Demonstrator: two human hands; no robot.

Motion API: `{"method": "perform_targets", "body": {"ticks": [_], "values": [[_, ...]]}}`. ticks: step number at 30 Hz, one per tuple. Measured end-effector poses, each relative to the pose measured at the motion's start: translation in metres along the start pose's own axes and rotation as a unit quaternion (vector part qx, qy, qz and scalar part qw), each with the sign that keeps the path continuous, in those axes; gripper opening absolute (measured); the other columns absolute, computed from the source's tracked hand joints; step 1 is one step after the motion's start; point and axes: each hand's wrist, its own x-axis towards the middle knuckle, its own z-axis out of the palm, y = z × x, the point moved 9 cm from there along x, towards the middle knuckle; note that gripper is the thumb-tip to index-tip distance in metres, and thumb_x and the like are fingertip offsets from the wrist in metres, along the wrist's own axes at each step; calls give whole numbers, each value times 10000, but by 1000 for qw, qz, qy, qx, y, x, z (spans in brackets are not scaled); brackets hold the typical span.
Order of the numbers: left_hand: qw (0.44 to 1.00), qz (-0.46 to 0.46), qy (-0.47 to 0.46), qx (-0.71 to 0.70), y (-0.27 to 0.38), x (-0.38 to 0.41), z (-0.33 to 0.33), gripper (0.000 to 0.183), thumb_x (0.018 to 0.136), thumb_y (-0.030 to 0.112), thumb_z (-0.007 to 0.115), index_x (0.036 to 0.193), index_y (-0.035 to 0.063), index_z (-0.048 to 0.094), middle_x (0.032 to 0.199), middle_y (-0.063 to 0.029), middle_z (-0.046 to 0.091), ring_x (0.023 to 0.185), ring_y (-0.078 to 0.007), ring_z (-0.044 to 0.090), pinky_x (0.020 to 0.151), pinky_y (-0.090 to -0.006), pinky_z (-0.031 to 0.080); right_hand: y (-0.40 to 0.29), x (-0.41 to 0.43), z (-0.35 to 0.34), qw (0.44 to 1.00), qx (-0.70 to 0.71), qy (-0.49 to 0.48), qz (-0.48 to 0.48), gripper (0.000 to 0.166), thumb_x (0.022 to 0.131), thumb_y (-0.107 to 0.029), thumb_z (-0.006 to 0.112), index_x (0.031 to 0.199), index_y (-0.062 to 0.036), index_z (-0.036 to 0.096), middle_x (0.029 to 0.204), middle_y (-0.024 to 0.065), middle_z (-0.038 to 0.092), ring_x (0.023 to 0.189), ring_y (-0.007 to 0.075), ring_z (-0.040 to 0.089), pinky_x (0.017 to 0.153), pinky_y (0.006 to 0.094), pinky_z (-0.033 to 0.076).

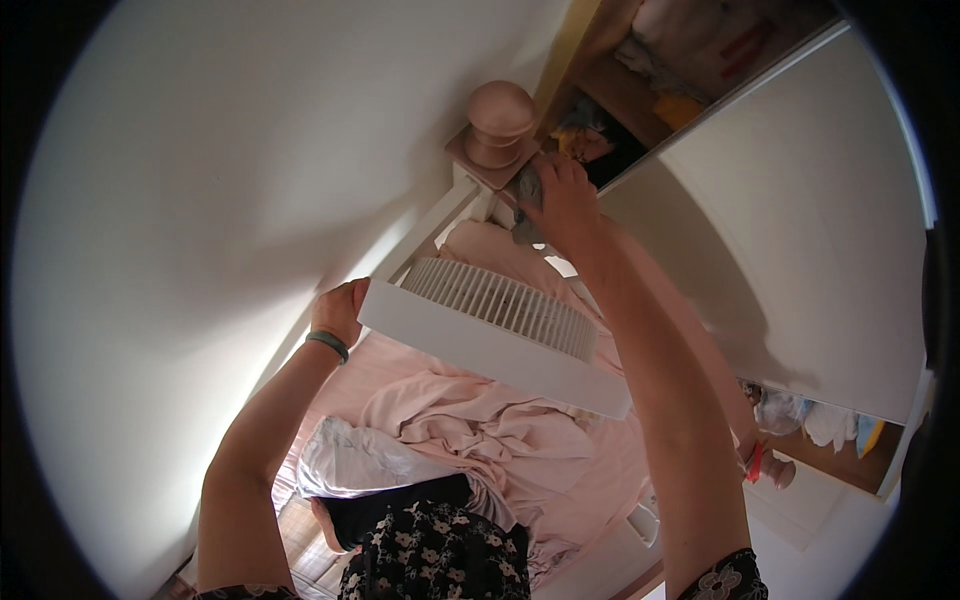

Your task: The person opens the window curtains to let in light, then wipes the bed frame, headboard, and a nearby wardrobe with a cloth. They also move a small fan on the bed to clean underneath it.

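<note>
My left hand (339, 319), with a green bangle on the wrist, grips the left end of a white appliance housing (480, 352). A curved ribbed grille (502, 304) rises from the housing's far side; I cannot tell exactly what device it is. Farther up, my right hand (562, 199) is closed on a grey cloth (526, 199). It presses the cloth against the side of a pinkish bedpost (491, 161), just below the rounded finial (501, 112). The hidden right palm and most of the cloth cannot be seen.
Below lies a bed with rumpled pink bedding (487, 427). A white wall (187, 187) runs along the left. At right, a white sliding door (795, 225) stands beside shelves (626, 90) of stored things. Another bedpost knob (776, 471) has a red tie near it.
</note>
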Motion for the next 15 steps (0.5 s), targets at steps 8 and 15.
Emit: {"method": "perform_targets", "body": {"ticks": [8, 15], "values": [[999, 30, 15, 21, 1, -2, -1, 299, 980, 288, 356, 937, 156, 621, 937, -103, 663, 884, -347, 597, 747, -443, 470, -29, -52, -38, 975, -6, -157, -155, 581, 698, -153, 739, 1225, -128, 498, 1278, 88, 477, 1197, 314, 442, 955, 423, 407], [999, 20, 7, 37, 3, -1, 0, 359, 982, 352, 351, 947, 141, 640, 895, -101, 668, 862, -339, 606, 747, -439, 476, -12, -5, -57, 987, 156, -6, -33, 608, 671, -89, 752, 1211, -112, 474, 1231, 128, 490, 1175, 338, 448, 955, 429, 410]]}}
